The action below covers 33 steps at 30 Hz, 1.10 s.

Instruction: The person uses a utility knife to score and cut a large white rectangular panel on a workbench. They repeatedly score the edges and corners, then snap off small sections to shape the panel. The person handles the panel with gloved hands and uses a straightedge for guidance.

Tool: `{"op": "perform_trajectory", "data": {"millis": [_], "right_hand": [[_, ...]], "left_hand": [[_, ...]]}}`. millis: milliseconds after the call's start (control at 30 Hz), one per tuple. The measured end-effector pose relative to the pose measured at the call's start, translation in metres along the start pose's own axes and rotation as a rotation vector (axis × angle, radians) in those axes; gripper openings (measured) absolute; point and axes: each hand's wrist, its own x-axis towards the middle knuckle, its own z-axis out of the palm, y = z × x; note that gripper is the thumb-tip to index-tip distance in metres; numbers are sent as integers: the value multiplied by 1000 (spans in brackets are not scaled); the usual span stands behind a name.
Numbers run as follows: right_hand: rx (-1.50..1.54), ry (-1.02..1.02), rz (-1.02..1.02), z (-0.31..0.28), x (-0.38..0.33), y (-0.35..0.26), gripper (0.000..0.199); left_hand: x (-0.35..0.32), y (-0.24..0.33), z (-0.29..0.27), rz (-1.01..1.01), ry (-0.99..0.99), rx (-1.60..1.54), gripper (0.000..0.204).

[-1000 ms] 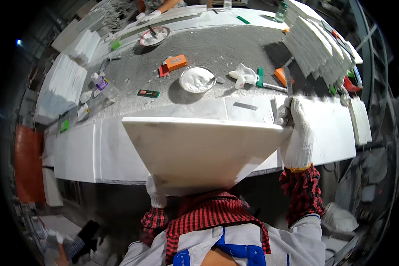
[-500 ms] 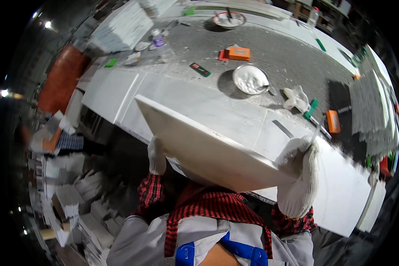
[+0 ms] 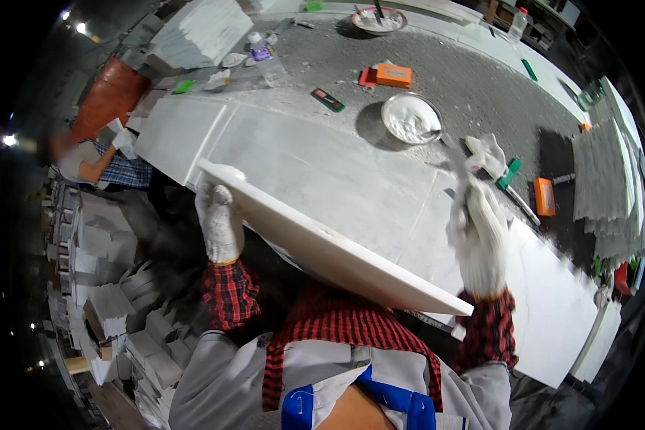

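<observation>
A white stone slab (image 3: 330, 240) is tilted in front of me, its long edge running from upper left to lower right. My left hand (image 3: 222, 218), in a white knitted glove, grips the slab's upper left end. Off the slab, over the right part of the bench, is my gloved right hand (image 3: 482, 240), its fingers closed on a thin-bladed putty knife (image 3: 456, 156) blurred by motion. The blade points toward a metal bowl of white paste (image 3: 410, 120), in which a small tool rests. The slab's lower right corner lies beside my right cuff.
Flat grey-white slabs (image 3: 294, 161) line the bench's near side. Beyond are an orange box (image 3: 394, 75), a crumpled white glove (image 3: 486, 154), a green-handled tool (image 3: 512, 179), another orange box (image 3: 544, 197) and a plastic bottle (image 3: 265, 57). A co-worker (image 3: 111, 161) stands at the left near stacked white pieces.
My right hand has left the slab's right end and swung forward toward the bowl. The left hand has come further up round the slab's left end, and the slab has shifted slightly left.
</observation>
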Motion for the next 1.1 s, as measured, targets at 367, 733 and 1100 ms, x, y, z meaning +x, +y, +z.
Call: {"op": "perform_trajectory", "data": {"millis": [367, 733, 1100], "right_hand": [[-579, 78, -175, -34, 147, 71, 30], [-961, 171, -226, -35, 186, 106, 29], [-378, 37, -24, -37, 164, 78, 31]], "left_hand": [[-3, 20, 17, 103, -25, 127, 87], [4, 24, 19, 608, -130, 356, 70], [3, 49, 41, 1119, -258, 909, 58]]}}
